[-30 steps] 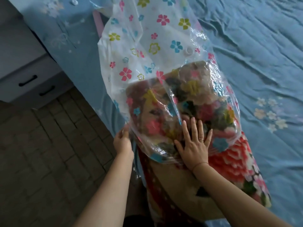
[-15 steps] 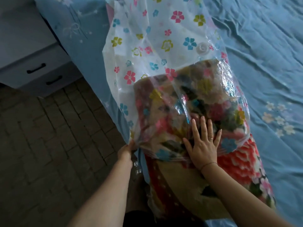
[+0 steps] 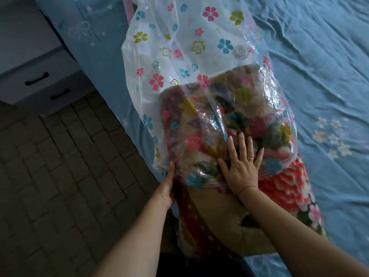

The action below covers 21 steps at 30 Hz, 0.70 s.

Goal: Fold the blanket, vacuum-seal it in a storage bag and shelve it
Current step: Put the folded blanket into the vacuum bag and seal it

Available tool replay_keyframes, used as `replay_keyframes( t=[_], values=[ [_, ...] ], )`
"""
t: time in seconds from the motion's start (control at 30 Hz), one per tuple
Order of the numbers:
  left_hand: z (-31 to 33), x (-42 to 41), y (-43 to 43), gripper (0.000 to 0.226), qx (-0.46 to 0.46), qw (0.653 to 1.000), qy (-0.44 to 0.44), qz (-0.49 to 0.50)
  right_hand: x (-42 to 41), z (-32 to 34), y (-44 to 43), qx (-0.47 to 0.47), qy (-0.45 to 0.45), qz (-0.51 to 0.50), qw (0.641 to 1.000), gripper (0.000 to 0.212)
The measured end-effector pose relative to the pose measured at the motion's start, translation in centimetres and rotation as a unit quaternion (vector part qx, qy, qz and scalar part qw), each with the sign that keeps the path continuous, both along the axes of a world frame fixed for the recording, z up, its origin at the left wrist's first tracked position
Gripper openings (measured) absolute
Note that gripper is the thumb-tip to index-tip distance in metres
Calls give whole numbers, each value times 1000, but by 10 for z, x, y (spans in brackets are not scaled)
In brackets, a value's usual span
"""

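The folded blanket (image 3: 283,188), plush with red, pink and tan flowers, lies lengthwise near the edge of the bed (image 3: 319,76), its far half inside the storage bag (image 3: 179,47) and its near half sticking out of the open mouth. The bag is clear, crinkled plastic printed with small coloured flowers. Its unfilled far end lies slack, with a round white valve (image 3: 240,51) on top.
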<state>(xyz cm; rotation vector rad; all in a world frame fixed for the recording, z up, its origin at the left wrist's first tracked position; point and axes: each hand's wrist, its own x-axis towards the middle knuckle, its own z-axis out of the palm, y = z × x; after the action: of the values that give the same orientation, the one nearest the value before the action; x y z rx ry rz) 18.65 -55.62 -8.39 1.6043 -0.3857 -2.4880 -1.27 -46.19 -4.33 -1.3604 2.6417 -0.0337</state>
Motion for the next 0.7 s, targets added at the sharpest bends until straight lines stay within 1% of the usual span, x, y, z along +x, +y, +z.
replay_keyframes(
  t=[0.07, 0.17, 0.27, 0.37, 0.43, 0.53, 0.63, 0.7],
  values=[
    [-2, 1, -1, 104, -16, 999, 16, -25, 0, 0, 0, 3, -1, -2, 1000, 73],
    [-4, 2, -2, 113, -25, 999, 19, -43, -1, 0, 0, 9, -2, -5, 1000, 73],
    [-2, -1, -5, 113, -22, 997, 19, -70, -4, 2, 1, 3, -12, -13, 1000, 74],
    [4, -6, -6, 108, -32, 994, 52, -86, -4, 5, 2, -21, -39, -49, 998, 76],
    [12, -9, -6, 101, -54, 993, 65, -85, -1, 10, 5, -38, -69, -89, 993, 79],
    [19, -13, -7, 85, -73, 992, 73, -74, 8, 21, 8, -52, -120, -131, 983, 78],
    [33, -20, -7, 55, -85, 990, 94, -67, 18, 31, 6, -75, -185, -148, 969, 78],
    [46, -26, -11, 49, -111, 987, 96, -70, 22, 38, 0, -84, -214, -154, 961, 75]
  ],
)
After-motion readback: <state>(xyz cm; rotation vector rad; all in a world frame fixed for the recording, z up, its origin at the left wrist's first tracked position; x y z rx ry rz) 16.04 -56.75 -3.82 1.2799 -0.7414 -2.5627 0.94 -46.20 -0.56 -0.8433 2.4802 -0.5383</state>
